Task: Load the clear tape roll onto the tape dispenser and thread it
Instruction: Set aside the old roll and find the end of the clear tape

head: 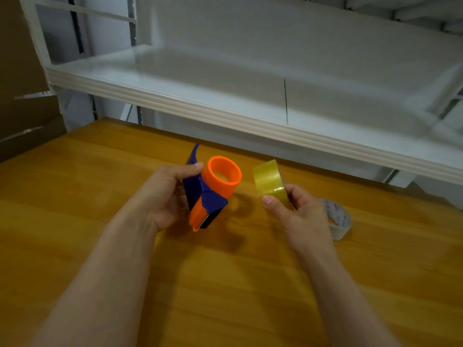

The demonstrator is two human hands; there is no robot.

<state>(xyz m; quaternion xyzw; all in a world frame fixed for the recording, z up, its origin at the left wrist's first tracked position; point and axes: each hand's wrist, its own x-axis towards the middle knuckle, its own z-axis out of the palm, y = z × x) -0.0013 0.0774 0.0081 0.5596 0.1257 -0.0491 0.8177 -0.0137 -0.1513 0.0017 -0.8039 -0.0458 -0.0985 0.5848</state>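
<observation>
My left hand (160,196) grips a blue and orange tape dispenser (205,194) above the wooden table, its bare orange hub (221,175) pointing up and to the right. My right hand (298,209) holds a yellowish clear tape roll (269,179) by its lower edge, thumb in front. The roll is upright, a short gap to the right of the hub, not touching it. A second, whitish tape roll (338,220) with a printed core lies on the table just behind my right hand, partly hidden by it.
The wooden table (225,284) spreads below both arms. A white metal shelf (225,113) overhangs the table's far edge. Cardboard boxes (22,108) stand at the far left.
</observation>
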